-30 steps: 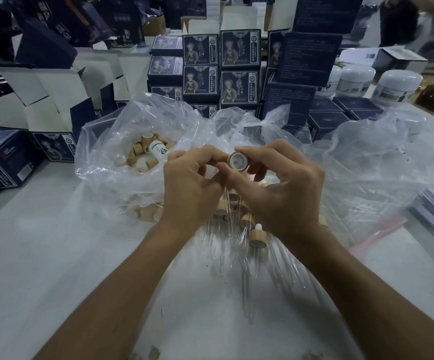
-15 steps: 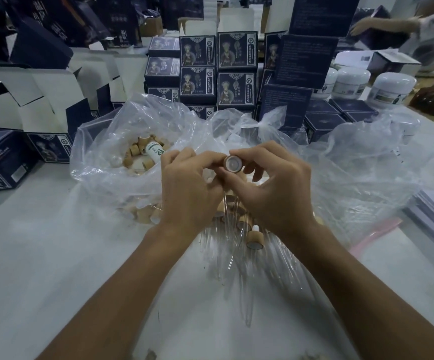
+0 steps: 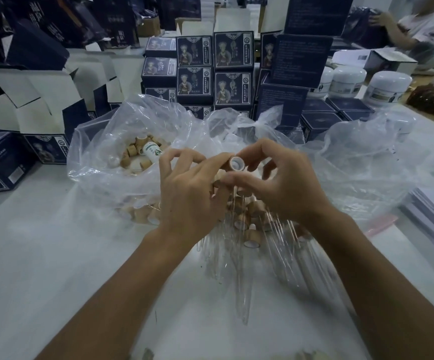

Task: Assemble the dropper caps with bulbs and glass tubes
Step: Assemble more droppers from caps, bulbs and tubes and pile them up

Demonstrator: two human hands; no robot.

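Both hands meet over the plastic bag (image 3: 101,165): the right hand (image 3: 283,188) pinches a dropper cap (image 3: 236,163) between thumb and forefinger, its open end facing up; the left hand (image 3: 187,193) grips its far side with curled fingers.

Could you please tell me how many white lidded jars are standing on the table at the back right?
3, in a row behind the dark boxes: left jar partly hidden by a tall box, middle jar, right jar. Others may be hidden.
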